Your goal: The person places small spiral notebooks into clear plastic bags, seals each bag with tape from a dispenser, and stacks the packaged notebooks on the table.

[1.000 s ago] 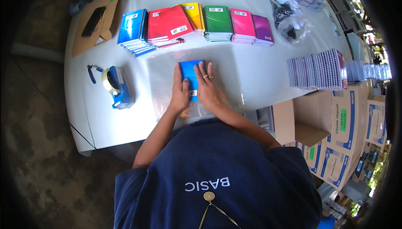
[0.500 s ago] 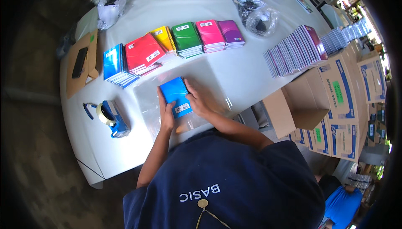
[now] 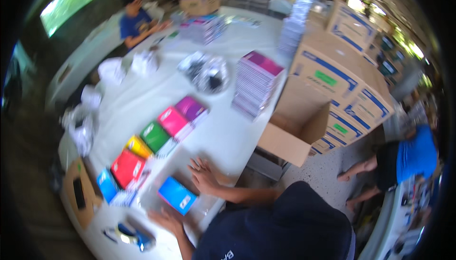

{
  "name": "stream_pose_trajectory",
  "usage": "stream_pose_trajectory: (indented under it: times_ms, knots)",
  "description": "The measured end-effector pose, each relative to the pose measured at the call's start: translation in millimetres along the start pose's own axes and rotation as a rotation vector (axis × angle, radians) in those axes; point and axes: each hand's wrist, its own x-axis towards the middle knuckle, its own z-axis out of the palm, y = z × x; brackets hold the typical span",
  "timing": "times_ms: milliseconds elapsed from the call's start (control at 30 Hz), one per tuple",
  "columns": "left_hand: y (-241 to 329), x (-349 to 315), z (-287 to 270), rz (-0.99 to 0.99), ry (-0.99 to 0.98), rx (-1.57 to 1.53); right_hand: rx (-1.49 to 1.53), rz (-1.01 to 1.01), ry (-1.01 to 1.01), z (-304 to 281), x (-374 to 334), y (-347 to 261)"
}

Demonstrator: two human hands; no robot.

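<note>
A blue spiral notebook [image 3: 177, 196] lies on a clear plastic sheet [image 3: 216, 180] near the table's front edge, with neither hand gripping it. Just beyond its right side is my right hand [image 3: 204, 176], fingers spread over the plastic. My left hand [image 3: 167, 220] is close to the notebook's near left edge, its fingers stretched out and somewhat blurred. Behind the notebook runs a row of notebook stacks: blue [image 3: 108, 185], red [image 3: 128, 168], yellow [image 3: 137, 146], green [image 3: 155, 136], pink [image 3: 173, 121] and purple [image 3: 191, 109].
A tape dispenser [image 3: 137, 237] and a cardboard piece [image 3: 78, 193] are at left. Tall spiral-notebook stacks [image 3: 256, 85] and crumpled plastic bags [image 3: 209, 72] stand farther back. An open carton [image 3: 289, 141] and stacked boxes [image 3: 332, 77] line the right. Two people [image 3: 135, 22] [image 3: 417, 153] are nearby.
Both hands have let go of the blue notebook and moved apart to either side of it. The view has swung, bringing in the far table end and two people more fully.
</note>
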Motion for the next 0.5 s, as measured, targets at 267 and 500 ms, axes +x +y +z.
stream_pose_trajectory:
  times_ms: [267,500]
  knots:
    - [38,-14,10,-0.064,-0.099,0.58,-0.422,-0.024,-0.03,-28,-20,29]
    - [14,11,11,-0.163,-0.055,-0.515,0.251,0.185,-0.118,-12,-6,25]
